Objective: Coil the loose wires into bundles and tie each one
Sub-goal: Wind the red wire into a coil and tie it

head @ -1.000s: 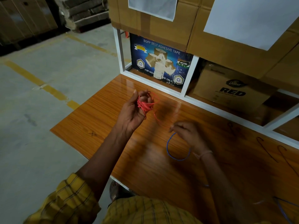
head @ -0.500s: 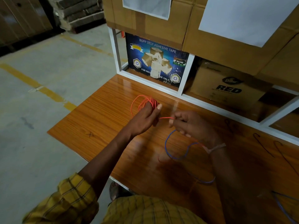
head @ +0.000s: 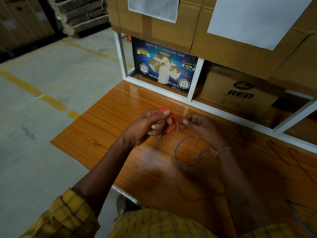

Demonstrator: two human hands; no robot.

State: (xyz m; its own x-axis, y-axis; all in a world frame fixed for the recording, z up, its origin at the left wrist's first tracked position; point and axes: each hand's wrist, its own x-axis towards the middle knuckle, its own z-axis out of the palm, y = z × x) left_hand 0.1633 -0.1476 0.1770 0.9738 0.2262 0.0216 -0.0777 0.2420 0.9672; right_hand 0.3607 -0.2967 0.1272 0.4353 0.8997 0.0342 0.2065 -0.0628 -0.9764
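Two hands work above a glossy wooden table [head: 106, 127] that stands against a white shelf frame [head: 187, 98] loaded with a blue adhesive tape box [head: 164, 66] and a brown carton [head: 240, 90]. Curled round a coil of red wire [head: 171, 125], the left hand [head: 149, 126] grips it just above the tabletop, while the right hand [head: 200, 125] pinches the wire's free end beside it. Smaller, a loose blue wire [head: 178, 152] loops on the table below the right wrist.

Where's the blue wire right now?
The blue wire lies looped on the table, centre of the head view, just below the right hand.
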